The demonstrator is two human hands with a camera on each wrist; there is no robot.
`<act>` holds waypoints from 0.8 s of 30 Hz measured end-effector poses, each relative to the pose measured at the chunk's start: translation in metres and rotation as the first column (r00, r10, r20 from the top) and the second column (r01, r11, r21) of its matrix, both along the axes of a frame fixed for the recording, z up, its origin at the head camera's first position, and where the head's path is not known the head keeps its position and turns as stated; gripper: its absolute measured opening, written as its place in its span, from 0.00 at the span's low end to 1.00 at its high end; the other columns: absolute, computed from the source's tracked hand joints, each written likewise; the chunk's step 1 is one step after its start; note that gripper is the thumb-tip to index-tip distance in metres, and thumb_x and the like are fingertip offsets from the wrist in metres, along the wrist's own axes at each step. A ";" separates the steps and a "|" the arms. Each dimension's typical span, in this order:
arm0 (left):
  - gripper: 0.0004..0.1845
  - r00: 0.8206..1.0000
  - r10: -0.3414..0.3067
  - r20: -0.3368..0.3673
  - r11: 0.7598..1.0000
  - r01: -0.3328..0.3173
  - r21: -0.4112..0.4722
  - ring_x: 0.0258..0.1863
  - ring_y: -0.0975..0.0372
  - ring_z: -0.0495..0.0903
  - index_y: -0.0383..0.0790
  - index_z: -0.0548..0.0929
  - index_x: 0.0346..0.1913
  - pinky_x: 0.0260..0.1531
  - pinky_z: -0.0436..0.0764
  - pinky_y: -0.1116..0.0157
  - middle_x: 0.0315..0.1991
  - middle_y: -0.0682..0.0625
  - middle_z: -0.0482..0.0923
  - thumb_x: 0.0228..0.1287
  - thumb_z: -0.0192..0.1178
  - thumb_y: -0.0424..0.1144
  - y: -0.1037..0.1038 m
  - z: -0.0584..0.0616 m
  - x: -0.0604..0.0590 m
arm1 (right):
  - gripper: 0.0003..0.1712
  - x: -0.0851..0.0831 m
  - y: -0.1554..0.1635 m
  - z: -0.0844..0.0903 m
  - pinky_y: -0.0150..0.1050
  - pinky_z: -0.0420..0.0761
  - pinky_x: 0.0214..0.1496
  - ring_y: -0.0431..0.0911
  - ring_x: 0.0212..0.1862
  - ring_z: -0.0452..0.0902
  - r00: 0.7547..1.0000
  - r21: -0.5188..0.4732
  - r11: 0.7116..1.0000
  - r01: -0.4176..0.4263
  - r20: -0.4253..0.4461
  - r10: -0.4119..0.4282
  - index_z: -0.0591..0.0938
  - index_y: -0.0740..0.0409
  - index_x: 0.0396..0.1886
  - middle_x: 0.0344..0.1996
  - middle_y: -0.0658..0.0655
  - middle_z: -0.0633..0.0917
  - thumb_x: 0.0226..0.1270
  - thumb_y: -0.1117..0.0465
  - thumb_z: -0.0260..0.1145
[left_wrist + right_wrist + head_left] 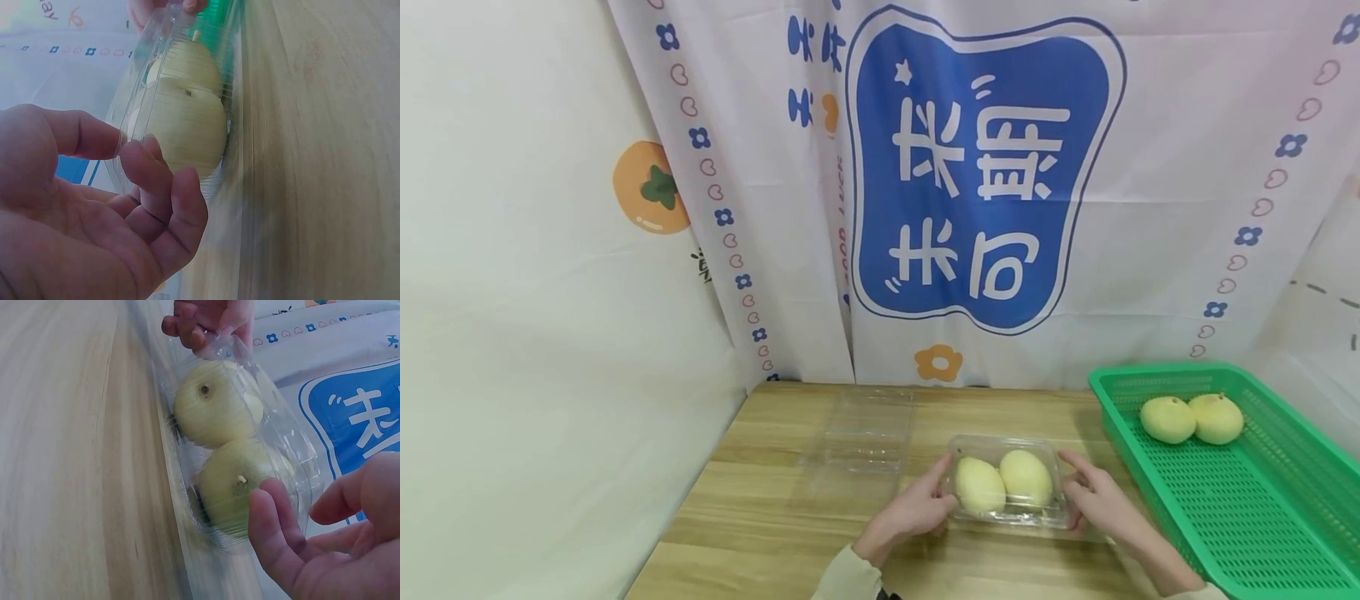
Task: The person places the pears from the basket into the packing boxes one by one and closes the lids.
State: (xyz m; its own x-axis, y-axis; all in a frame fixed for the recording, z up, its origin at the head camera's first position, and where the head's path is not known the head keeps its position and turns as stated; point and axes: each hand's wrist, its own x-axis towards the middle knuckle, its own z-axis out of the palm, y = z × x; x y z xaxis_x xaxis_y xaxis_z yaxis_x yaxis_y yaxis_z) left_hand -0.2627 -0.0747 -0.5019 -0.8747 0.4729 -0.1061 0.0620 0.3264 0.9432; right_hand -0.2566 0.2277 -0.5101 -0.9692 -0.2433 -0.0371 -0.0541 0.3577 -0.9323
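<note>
Your left hand (913, 510) rests its fingertips against the near left corner of a clear plastic box (1009, 483), fingers gently bent and touching rather than clasping; the left wrist view shows the thumb and fingers (164, 187) spread loose at the box's end wall. Your right hand (1097, 500) mirrors it at the right end, fingers slightly curved along the rim, the palm open beside the plastic in the right wrist view. Neither hand wraps the box; both brace it from opposite ends, which seems meant to keep the light container steady and square on the worktop (760, 500).

Inside the box lie two pale yellow fruits (1002, 482), side by side and touching, stems pointing outward in the wrist views. The lid appears down over them, though whether it is snapped shut cannot be told.

Just left of the box, an empty clear box (861, 446) lies on the wood, near your left hand but apart from it. To the right, a green basket (1262, 517) stands close to your right hand, its near wall just beside the box; two more fruits (1191, 418) rest together at its far end.

Open wood lies in front of the box toward you and to the far left, where the worktop's edge meets a white cloth backdrop (550, 375). A printed curtain (985, 183) closes off the back edge.
</note>
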 end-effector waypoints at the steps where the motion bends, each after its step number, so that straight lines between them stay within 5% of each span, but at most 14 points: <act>1: 0.46 1.000 -0.002 0.005 1.000 0.002 0.008 0.15 0.63 0.67 0.40 0.43 0.79 0.16 0.69 0.71 0.22 0.52 0.70 0.61 0.55 0.27 0.000 0.001 0.000 | 0.37 0.001 0.000 0.000 0.44 0.86 0.27 0.49 0.24 0.80 1.000 -0.017 1.000 -0.008 0.013 0.008 0.47 0.73 0.75 0.48 0.79 0.77 0.70 0.71 0.47; 4: 0.46 1.000 -0.003 0.015 1.000 0.003 0.019 0.14 0.63 0.67 0.41 0.42 0.79 0.16 0.69 0.72 0.22 0.51 0.70 0.62 0.54 0.27 -0.001 0.001 0.001 | 0.39 0.003 -0.001 0.000 0.42 0.86 0.29 0.49 0.28 0.81 0.999 -0.047 0.998 -0.041 0.030 0.043 0.46 0.74 0.75 0.58 0.84 0.69 0.67 0.72 0.48; 15: 0.46 0.999 0.006 0.035 1.000 -0.007 0.021 0.14 0.63 0.68 0.43 0.41 0.79 0.16 0.71 0.71 0.23 0.48 0.74 0.63 0.53 0.26 -0.001 0.001 0.002 | 0.52 0.008 -0.001 -0.001 0.41 0.86 0.35 0.49 0.33 0.81 0.993 -0.072 0.992 -0.106 0.053 0.110 0.41 0.69 0.77 0.62 0.83 0.62 0.56 0.72 0.58; 24: 0.46 0.999 0.005 0.035 1.000 -0.006 0.014 0.15 0.63 0.70 0.40 0.40 0.79 0.17 0.73 0.71 0.23 0.46 0.76 0.61 0.51 0.25 -0.001 0.003 0.001 | 0.53 0.008 0.002 -0.002 0.42 0.87 0.38 0.49 0.35 0.82 0.987 -0.113 0.985 -0.130 0.084 0.140 0.39 0.66 0.77 0.54 0.76 0.66 0.57 0.73 0.57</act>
